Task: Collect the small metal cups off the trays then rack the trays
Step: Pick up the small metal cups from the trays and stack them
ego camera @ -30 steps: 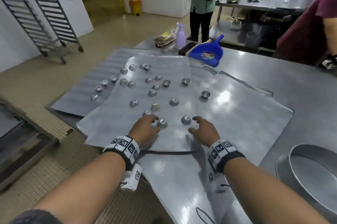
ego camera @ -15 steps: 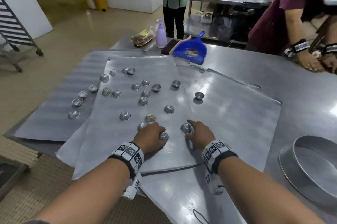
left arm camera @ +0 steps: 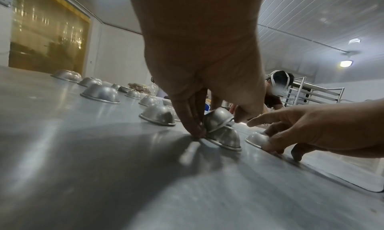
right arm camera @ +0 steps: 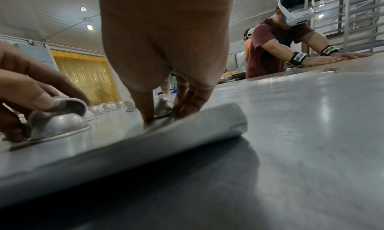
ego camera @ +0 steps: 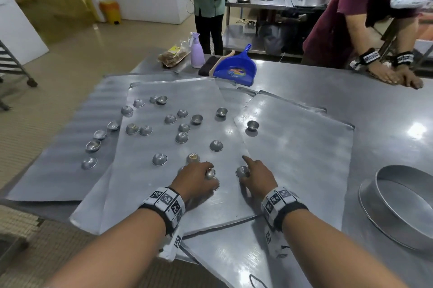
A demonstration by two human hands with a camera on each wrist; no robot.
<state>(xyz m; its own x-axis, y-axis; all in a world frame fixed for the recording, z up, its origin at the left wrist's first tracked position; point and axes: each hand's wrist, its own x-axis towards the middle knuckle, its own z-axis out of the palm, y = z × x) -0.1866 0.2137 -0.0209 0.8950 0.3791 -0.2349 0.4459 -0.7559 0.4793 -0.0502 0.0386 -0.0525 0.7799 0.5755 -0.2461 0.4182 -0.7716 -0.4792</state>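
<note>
Several small metal cups lie mostly upside down on overlapping flat metal trays. My left hand pinches one cup, tilted and resting on a second upturned cup; both also show in the right wrist view. My right hand has its thumb and fingers on either side of another upturned cup, with the index finger stretched forward. That cup still sits on the tray near its right edge. One upright cup stands on the right tray.
A round metal pan sits at the table's right. A blue dustpan, a lilac spray bottle and a food packet stand at the far edge. A person in maroon leans on the table. A wheeled rack stands at left.
My left hand has closed on a cup and tipped it up onto the neighbouring cup. My right hand has moved forward and closed its fingers about its cup.
</note>
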